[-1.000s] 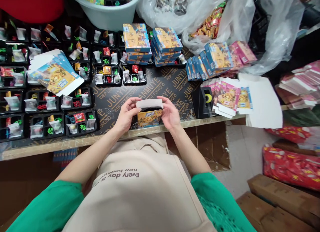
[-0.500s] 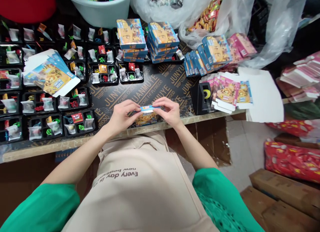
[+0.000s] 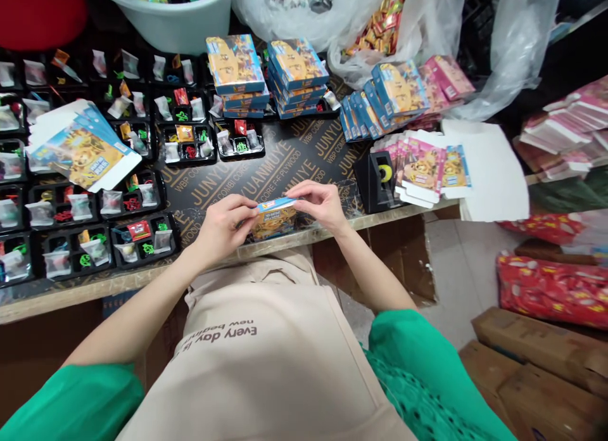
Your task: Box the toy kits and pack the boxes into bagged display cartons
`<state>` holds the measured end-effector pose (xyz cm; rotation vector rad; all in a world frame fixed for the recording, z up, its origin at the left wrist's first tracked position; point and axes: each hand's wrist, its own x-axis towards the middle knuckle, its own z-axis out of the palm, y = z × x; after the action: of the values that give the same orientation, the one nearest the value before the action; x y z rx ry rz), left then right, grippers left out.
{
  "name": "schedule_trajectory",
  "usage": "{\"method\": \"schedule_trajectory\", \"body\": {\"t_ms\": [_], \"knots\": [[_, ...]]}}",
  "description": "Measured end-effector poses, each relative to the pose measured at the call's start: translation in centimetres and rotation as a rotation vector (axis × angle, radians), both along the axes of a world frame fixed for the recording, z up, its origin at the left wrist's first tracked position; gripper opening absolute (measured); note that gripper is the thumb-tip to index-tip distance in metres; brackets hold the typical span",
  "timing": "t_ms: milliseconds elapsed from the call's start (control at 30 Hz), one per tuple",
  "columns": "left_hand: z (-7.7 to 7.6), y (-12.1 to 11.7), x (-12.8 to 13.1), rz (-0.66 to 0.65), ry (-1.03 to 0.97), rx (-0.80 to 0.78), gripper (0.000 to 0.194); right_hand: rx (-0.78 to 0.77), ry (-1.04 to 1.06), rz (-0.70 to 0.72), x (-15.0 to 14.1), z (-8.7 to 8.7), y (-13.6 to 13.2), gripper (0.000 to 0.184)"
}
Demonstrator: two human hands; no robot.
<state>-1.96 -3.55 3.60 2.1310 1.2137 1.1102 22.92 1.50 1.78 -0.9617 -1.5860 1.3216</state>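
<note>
Near the table's front edge, a small blue and yellow printed box [image 3: 274,220] stands upright with its narrow blue side up. My left hand [image 3: 227,224] is closed on its left upper corner, thumb and fingers pinching the edge. At the opposite corner my right hand [image 3: 319,205] pinches the top edge between thumb and fingers. Finished-looking boxes of the same print form two stacks, a left stack [image 3: 236,67] and a right stack [image 3: 297,67], behind my hands. Flat blue cartons [image 3: 90,149] lie in a fanned pile over the trays at the left.
Black trays [image 3: 142,244] with small packets fill the table's left side. A tape dispenser [image 3: 377,181] stands to the right, beside pink flat cartons [image 3: 420,168]. More blue boxes [image 3: 399,92] lean behind it. A pale tub [image 3: 171,23] and plastic bags [image 3: 304,23] line the back.
The box now shows more of its printed front, its top edge tilted slightly. Both hands still grip its upper corners. The whole view has shifted a little to the right.
</note>
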Motion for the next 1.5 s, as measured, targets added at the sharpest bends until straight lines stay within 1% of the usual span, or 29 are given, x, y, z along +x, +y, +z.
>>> {"method": "schedule_trajectory", "body": {"t_ms": [100,167,233,267,300,333,433,467,500,533,567,633,667,733,833,867,933,967,1033,1100,1167,1233,1333,1400,1467,1500], "knots": [[-0.4,0.1,0.4,0.004,0.093,0.064,0.018,0.196,-0.090,-0.030,0.0,-0.1,-0.7,0.014],[-0.4,0.5,1.2,-0.032,0.150,0.067,0.020,0.339,-0.182,-0.030,0.0,0.2,-1.4,0.014],[-0.1,0.9,2.2,-0.083,0.219,0.047,0.017,0.427,-0.280,-0.034,0.9,0.7,-2.0,0.010],[0.1,1.2,2.6,-0.107,0.249,0.037,0.017,0.441,-0.326,-0.077,1.8,1.0,-2.3,0.007],[0.4,1.4,2.9,-0.122,0.269,0.037,0.018,0.437,-0.368,-0.165,3.1,1.2,-2.5,0.007],[0.6,1.7,3.1,-0.123,0.279,0.049,0.020,0.420,-0.406,-0.300,4.8,1.3,-2.7,0.009],[0.8,2.3,3.1,-0.086,0.268,0.127,0.025,0.339,-0.538,-0.792,11.5,0.9,-3.3,0.016],[0.6,2.4,3.1,-0.078,0.272,0.151,0.027,0.302,-0.598,-0.897,13.8,0.5,-3.4,0.017],[0.3,2.5,3.2,-0.078,0.285,0.178,0.031,0.255,-0.663,-0.946,15.9,0.1,-3.5,0.016],[0.0,2.5,3.3,-0.086,0.310,0.214,0.034,0.206,-0.722,-0.952,17.7,-0.4,-3.5,0.015],[-0.5,2.4,3.5,-0.094,0.343,0.260,0.036,0.158,-0.768,-0.926,19.0,-0.8,-3.4,0.015],[-1.4,2.1,4.0,-0.100,0.415,0.353,0.041,0.091,-0.811,-0.843,20.6,-1.6,-3.1,0.015],[-1.9,1.8,4.2,-0.095,0.442,0.387,0.042,0.076,-0.810,-0.810,20.9,-1.8,-2.9,0.014],[-2.5,1.5,4.5,-0.079,0.467,0.407,0.045,0.061,-0.786,-0.758,21.0,-1.9,-2.5,0.010],[-2.7,1.3,4.5,-0.068,0.459,0.396,0.047,0.099,-0.736,-0.743,20.6,-1.6,-2.1,0.005],[-2.7,1.3,4.4,-0.065,0.453,0.393,0.047,0.120,-0.709,-0.761,20.5,-1.6,-2.1,0.006],[-2.5,1.5,4.4,-0.052,0.438,0.381,0.046,0.140,-0.615,-0.846,20.3,-1.6,-2.6,0.009],[-2.3,1.6,4.4,-0.040,0.425,0.363,0.046,0.127,-0.549,-0.900,20.3,-1.7,-3.0,0.011],[-2.1,1.9,4.5,-0.014,0.380,0.305,0.043,0.054,-0.405,-0.997,20.1,-2.3,-4.0,0.016],[-1.9,2.2,4.6,-0.002,0.316,0.239,0.041,-0.041,-0.287,-1.045,19.9,-3.3,-4.9,0.018],[-1.8,2.5,4.7,-0.005,0.269,0.200,0.040,-0.108,-0.218,-1.061,19.7,-4.6,-5.5,0.021],[-2.0,2.6,4.8,-0.006,0.260,0.198,0.039,-0.123,-0.196,-1.074,19.6,-5.9,-5.6,0.025],[-2.1,2.5,4.9,0.012,0.287,0.232,0.038,-0.080,-0.191,-1.131,19.4,-7.3,-5.3,0.027],[-2.0,2.4,5.0,0.028,0.298,0.248,0.036,-0.048,-0.166,-1.196,18.7,-7.4,-5.2,0.029],[-1.8,2.4,5.2,0.029,0.297,0.241,0.033,-0.025,-0.080,-1.280,17.0,-6.8,-5.4,0.031],[-1.7,2.5,5.3,0.019,0.294,0.228,0.033,-0.025,-0.019,-1.294,15.7,-6.2,-5.6,0.031]]}}
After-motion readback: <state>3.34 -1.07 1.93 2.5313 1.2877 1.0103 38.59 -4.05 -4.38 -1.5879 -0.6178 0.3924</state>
